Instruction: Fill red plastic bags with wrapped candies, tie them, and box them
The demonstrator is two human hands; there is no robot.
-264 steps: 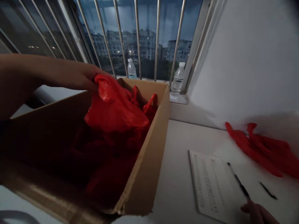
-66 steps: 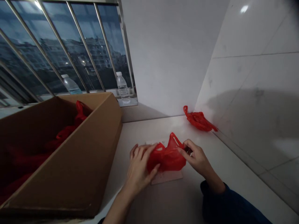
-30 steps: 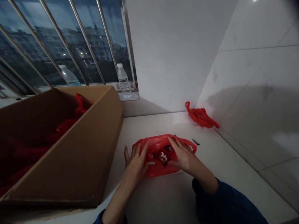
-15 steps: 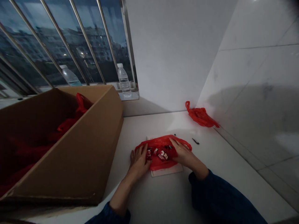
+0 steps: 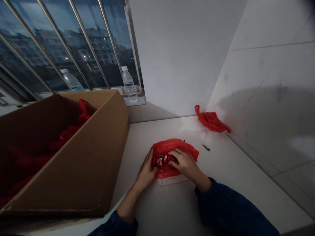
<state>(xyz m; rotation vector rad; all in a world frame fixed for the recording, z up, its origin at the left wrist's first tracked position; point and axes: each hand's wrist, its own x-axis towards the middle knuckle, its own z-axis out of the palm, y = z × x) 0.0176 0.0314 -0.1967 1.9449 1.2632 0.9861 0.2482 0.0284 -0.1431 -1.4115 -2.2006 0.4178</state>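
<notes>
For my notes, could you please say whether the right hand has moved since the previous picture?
Yes: the right hand has moved leftward in the view, away from the small black piece.

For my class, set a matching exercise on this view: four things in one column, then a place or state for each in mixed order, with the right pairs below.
Things
1. left hand
2. cardboard box
3. right hand
4. crumpled red bag

Places and states
A. has red plastic inside
B. at the far right corner of the white surface
C. over packets in the open red bag
D. at the left side of the open red bag

Pairs: 1-D, 2-A, 3-C, 4-B
</notes>
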